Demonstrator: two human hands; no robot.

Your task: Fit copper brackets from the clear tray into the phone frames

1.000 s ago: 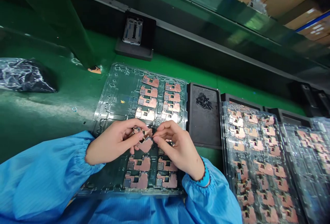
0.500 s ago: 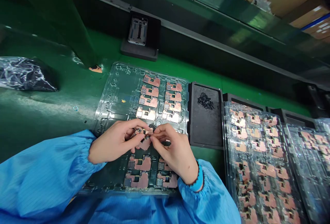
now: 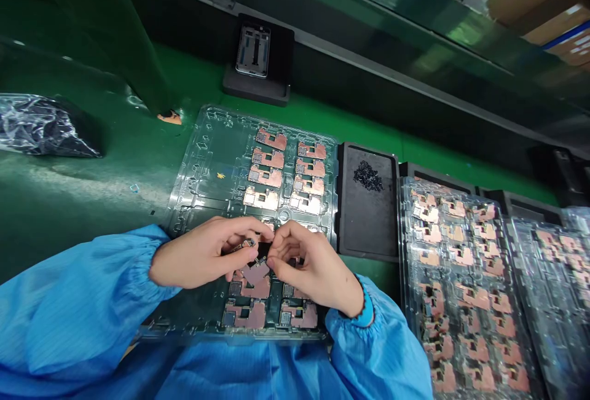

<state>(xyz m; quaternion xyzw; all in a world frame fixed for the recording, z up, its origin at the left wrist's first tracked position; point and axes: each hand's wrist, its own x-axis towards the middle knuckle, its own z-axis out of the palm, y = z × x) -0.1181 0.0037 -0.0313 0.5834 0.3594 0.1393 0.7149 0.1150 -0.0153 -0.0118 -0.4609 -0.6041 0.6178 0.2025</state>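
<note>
My left hand and my right hand meet over the near half of a clear plastic tray, both pinched on one small copper-coloured circuit board held just above the tray. Fingertips of both hands press at the board's top edge. Several more copper boards lie in the tray's two right-hand columns; its left pockets are bare. Both arms wear blue sleeves.
A black tray with a heap of small black parts sits right of the clear tray. Stacked clear trays of copper boards fill the right. A phone frame on a black block stands behind; a crumpled plastic bag lies far left.
The hands have drawn closer together on the board, and the board has tilted and dropped slightly toward me. The view has shifted a little.
</note>
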